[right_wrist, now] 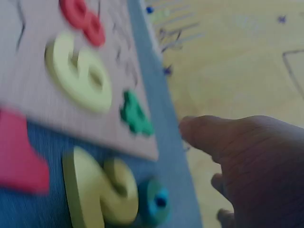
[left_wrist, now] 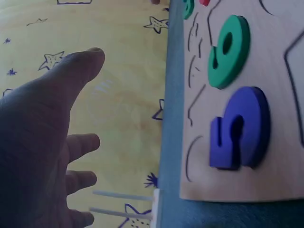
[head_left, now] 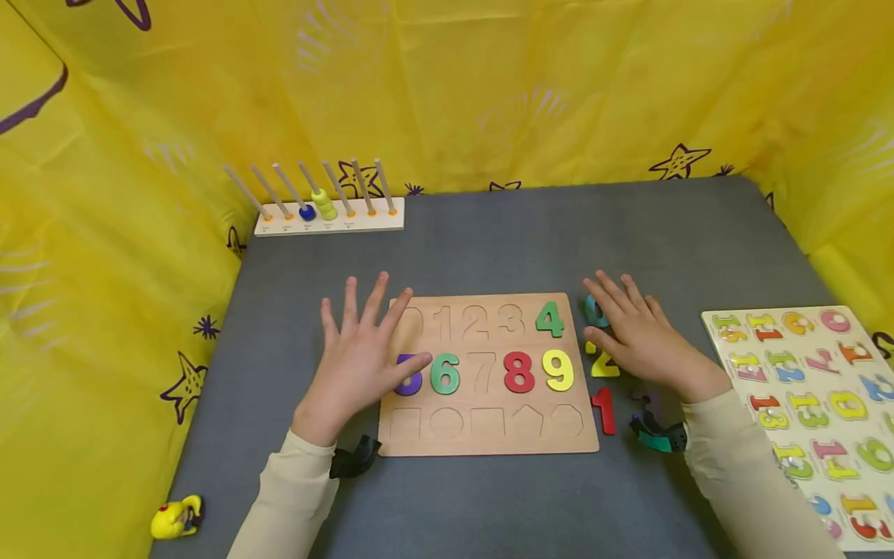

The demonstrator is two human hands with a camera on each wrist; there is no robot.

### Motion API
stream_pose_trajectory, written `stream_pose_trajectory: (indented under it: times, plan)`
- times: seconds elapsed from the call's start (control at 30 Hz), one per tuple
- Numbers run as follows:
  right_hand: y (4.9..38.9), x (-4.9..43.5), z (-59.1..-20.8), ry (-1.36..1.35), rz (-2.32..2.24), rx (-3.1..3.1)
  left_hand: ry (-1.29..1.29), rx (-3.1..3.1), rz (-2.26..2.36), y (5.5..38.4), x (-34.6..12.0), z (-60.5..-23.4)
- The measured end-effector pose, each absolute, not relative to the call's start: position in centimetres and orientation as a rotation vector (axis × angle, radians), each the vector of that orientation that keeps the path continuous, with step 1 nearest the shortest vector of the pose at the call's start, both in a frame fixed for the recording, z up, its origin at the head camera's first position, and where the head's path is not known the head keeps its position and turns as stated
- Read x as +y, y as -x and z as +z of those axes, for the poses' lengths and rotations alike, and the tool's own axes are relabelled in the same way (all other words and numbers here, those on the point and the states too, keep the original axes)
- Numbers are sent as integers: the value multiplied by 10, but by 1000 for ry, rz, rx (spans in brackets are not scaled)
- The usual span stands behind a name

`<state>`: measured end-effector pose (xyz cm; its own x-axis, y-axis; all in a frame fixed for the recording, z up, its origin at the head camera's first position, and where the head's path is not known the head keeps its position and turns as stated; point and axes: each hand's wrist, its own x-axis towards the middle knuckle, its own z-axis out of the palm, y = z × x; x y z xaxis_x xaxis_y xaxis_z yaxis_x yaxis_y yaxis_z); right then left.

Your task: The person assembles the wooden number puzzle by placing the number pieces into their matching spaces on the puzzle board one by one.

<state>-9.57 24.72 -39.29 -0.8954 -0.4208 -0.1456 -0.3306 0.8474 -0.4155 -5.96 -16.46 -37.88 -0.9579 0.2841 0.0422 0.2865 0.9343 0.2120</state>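
Note:
A wooden number board (head_left: 489, 446) lies on the grey table with carved outlines of digits and shapes. Set on it are a green 4 (head_left: 551, 319), purple 5 (left_wrist: 256, 128), green 6 (head_left: 445, 374), red 8 (head_left: 519, 373) and yellow 9 (head_left: 558, 370). My left hand (head_left: 359, 361), fingers spread, hovers over the board's left end, its thumb partly covering the 5 in the head view. My right hand (head_left: 642, 345) is held with extended fingers beyond the right edge, above a blue 0 (head_left: 594, 312) and yellow 2 (head_left: 604, 367), partly hiding them. Neither hand holds anything.
Beside the board lie a red 1 (head_left: 606, 411) and a dark purple piece (head_left: 651, 401), partly hidden by the wrist strap. A second number board (head_left: 761, 361) is at right. A peg stand (head_left: 377, 220) stands back left; a yellow toy (head_left: 171, 520) sits front left.

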Motion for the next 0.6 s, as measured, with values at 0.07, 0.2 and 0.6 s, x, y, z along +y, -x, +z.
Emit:
stream_pose_trajectory:
  times: [0.07,0.2,0.6]
  plan:
    - [104,254,-396,590,-568,2746,474,-3097,-366,60,-170,-383]
    - [119,265,-401,637,-576,2704,582,-3130,-447,57,-186,-396]
    - [133,278,-410,643,-459,2703,778,-3203,-680,33,-224,-432]
